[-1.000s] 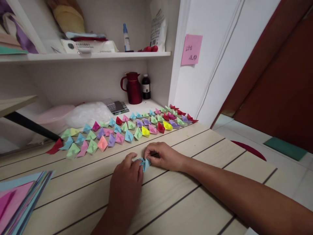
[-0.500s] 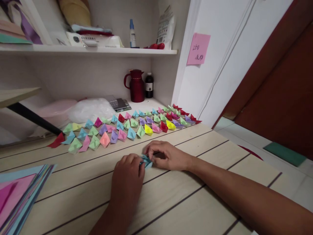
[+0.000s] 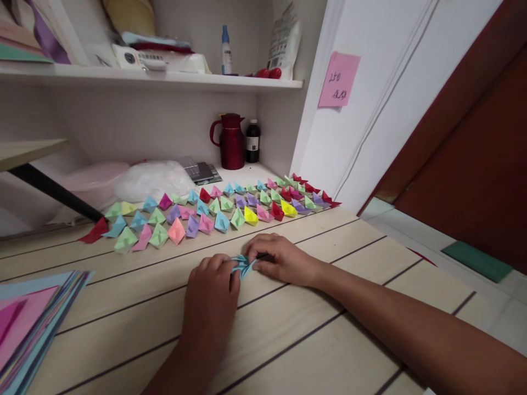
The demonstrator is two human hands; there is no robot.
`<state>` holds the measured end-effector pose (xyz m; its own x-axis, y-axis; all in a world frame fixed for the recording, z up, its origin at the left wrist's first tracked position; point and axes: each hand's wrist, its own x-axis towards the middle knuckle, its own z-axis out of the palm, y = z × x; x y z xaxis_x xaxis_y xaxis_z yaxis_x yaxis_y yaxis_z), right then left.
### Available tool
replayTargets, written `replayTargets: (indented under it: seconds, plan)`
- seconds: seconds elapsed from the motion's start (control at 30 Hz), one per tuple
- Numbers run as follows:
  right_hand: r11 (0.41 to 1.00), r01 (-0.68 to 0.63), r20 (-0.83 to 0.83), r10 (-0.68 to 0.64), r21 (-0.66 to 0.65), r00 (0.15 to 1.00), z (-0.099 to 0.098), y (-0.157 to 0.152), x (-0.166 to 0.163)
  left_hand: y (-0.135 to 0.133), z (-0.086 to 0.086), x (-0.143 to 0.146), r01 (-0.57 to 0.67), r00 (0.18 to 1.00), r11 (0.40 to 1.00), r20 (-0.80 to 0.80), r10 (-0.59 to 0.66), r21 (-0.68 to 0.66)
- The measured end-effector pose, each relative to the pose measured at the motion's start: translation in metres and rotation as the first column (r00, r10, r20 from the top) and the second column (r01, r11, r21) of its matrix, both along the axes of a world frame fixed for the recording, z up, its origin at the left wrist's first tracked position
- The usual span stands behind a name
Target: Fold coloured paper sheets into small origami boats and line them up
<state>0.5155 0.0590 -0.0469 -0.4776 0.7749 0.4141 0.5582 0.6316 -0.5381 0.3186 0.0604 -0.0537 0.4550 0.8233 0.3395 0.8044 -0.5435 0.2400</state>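
Note:
A small piece of folded blue paper (image 3: 244, 266) is held just above the wooden tabletop (image 3: 288, 323), between my two hands. My left hand (image 3: 212, 285) pinches its left side, and my right hand (image 3: 280, 259) pinches the right side with thumb and fingers. Several layers of the paper show in the gap; the rest is covered by fingers. Beyond the hands stand rows of small folded paper boats (image 3: 191, 225) in many colours, the nearest a short way from my fingertips.
At the left front lies a stack of coloured paper (image 3: 37, 318). Behind the boats are a plastic bag (image 3: 154, 182), a dark red jug (image 3: 231, 142) and a dark bottle (image 3: 252, 142) in a white shelf unit (image 3: 164, 78). A pink note (image 3: 340, 79) is stuck to the wall.
My hands have drawn slightly apart, the left shifting a little leftward, and more of the blue paper shows between them. The view has tilted slightly. Both hands keep their grip.

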Motion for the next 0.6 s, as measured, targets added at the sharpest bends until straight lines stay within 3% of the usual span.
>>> replayTargets:
  seconds: [0.37, 0.6]
  plan:
    - [0.998, 0.050, -0.075, -0.053, -0.046, 0.996, -0.0003, -0.0028, -0.0038, -0.0027, 0.0027, 0.0011, -0.019, 0.993, 0.999, -0.113, 0.024, 0.042]
    - [0.999, 0.013, -0.128, -0.009, 0.034, 0.992, 0.0053, -0.0066, -0.0083, -0.0035, 0.0015, 0.0011, -0.021, 0.992, 0.998, -0.123, 0.029, 0.063]
